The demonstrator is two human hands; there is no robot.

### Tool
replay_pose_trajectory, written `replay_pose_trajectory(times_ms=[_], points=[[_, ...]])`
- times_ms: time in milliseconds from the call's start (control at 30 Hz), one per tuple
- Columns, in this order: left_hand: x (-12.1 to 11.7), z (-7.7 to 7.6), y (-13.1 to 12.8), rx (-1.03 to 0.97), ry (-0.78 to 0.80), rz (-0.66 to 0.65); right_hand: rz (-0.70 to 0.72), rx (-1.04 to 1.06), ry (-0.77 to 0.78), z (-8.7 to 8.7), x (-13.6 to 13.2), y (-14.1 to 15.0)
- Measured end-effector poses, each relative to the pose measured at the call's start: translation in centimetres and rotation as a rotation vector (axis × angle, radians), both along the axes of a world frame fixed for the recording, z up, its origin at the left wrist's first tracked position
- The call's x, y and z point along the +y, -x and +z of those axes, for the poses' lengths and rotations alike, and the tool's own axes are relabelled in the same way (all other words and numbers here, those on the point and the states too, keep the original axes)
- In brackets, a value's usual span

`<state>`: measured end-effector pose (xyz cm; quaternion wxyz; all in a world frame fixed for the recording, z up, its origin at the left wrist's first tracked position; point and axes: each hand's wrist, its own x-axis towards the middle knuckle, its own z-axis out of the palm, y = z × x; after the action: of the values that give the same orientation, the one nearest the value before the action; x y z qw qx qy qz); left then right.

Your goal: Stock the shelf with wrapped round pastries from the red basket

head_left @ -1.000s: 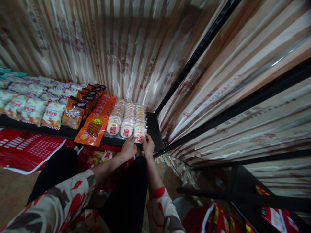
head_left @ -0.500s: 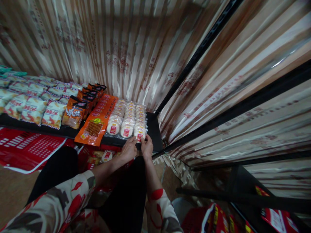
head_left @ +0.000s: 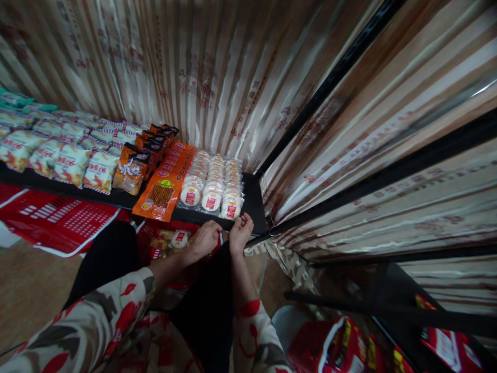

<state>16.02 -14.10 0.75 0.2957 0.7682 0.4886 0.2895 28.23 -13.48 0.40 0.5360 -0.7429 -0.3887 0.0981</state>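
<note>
Three rows of clear-wrapped round white crackers (head_left: 210, 201) with red labels stand at the right end of a black shelf (head_left: 254, 202). Just in front of the right-hand row is my right hand (head_left: 240, 234), its loosely bent fingers apart and holding nothing I can see. My left hand (head_left: 206, 239) hovers at the shelf's front edge, below the middle row. Its fingers bend loosely downward and are partly hidden; nothing shows in them. An orange pack of brown sticks (head_left: 161, 194) lies left of the crackers.
Left along the shelf stand orange-black snack bags (head_left: 130, 171) and rows of white snack bags (head_left: 101, 168). Below is an open red bag (head_left: 180, 239) with more packets. A black metal post (head_left: 330, 77) and striped curtain (head_left: 233, 67) border the shelf. Red packages (head_left: 330, 342) sit lower right.
Both my hands have come away from the front cracker packet on the right, which now stands with its row. The view has shifted slightly, so the shelf appears further right.
</note>
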Motion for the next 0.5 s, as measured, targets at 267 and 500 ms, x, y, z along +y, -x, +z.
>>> replay_pose_trajectory(times_ms=[267, 500], points=[[-0.9, -3.5, 3.0, 0.138, 0.223, -0.021, 0.073, 0.047, -0.067, -2.1, -2.5, 5.7], [-1.1, -8.0, 7.2, 0.392, 0.502, 0.053, 0.380, -0.061, 0.269, -8.6, -3.2, 10.0]])
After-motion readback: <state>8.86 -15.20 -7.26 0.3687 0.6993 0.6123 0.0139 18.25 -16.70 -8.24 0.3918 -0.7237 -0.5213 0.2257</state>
